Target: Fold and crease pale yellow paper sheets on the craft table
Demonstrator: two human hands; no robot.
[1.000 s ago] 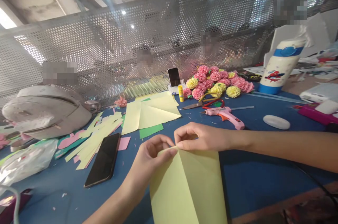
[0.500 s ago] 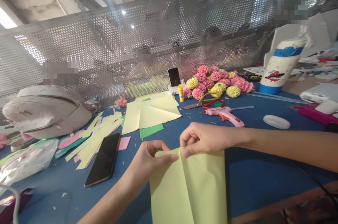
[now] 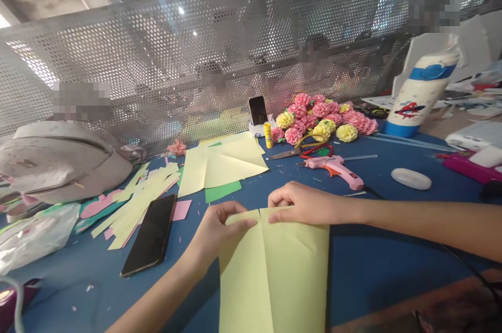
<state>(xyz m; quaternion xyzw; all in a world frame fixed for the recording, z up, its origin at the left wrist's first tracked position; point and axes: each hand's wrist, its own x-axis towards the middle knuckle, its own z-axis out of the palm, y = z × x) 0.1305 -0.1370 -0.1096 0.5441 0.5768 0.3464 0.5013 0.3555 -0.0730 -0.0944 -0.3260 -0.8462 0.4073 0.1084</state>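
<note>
A pale yellow-green sheet of paper (image 3: 274,275) hangs toward me, a crease running down its middle. At the top of that crease a short notch parts the edge. My left hand (image 3: 225,226) pinches the top edge left of the notch, thumb in front and fingers behind. Just right of the notch, my right hand (image 3: 288,205) grips the same edge, its fingers curled behind the paper. The fingertips behind the sheet are partly hidden.
Beyond the hands lie a pink glue gun (image 3: 337,168), scissors (image 3: 286,153), a glue stick (image 3: 267,135) and paper flowers (image 3: 314,116). A phone (image 3: 151,236), paper strips (image 3: 137,205) and a backpack (image 3: 63,160) are leftward; a bottle (image 3: 419,95) stands right.
The sheet and both hands have shifted slightly left and up in view. The hands are a little farther apart, and a small split now shows at the top of the crease.
</note>
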